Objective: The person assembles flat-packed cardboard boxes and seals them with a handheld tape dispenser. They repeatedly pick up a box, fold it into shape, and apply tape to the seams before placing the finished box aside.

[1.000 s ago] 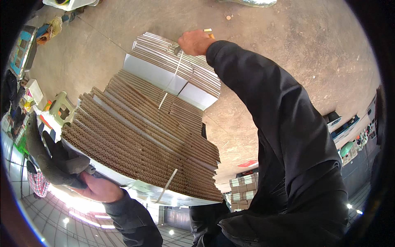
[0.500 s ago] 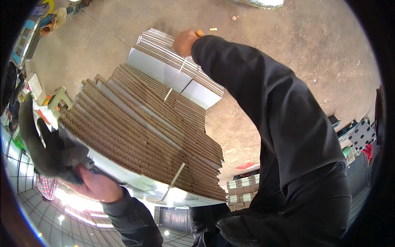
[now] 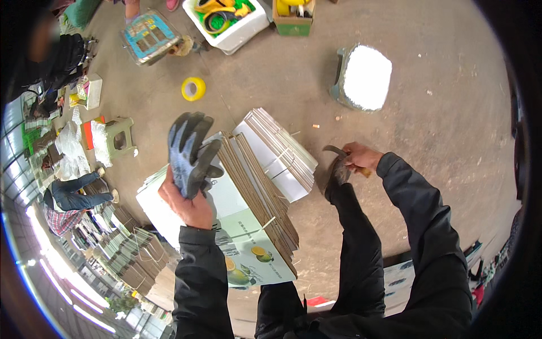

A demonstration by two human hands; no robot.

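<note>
My left hand (image 3: 189, 209) closes at the cuff of a grey work glove (image 3: 189, 150) with dark fingers, against the near stack. How far the hand sits inside the glove is hard to see. Under it lies a stack of flat cardboard cartons (image 3: 243, 226), white and pale green with printed fruit, bound by a thin white strap (image 3: 268, 223). Beyond it lies a second bundle of white flat cartons (image 3: 276, 152), also strapped. My right hand (image 3: 361, 158), off to the right of the bundles, grips a small hooked knife (image 3: 334, 150) with a yellowish handle, its blade pointing left.
A yellow tape roll (image 3: 193, 88) lies on the floor ahead. Farther off stand a white foam bin (image 3: 243, 25), a green carton (image 3: 293, 25) and a white-topped stool (image 3: 367, 76). A green stool (image 3: 118, 135) and a person (image 3: 79, 195) are at left. My shoe (image 3: 337, 172) is beside the knife.
My right hand has moved off the far bundle, to the right, with the knife. The view has shifted, and the near stack now shows its printed face under my left hand.
</note>
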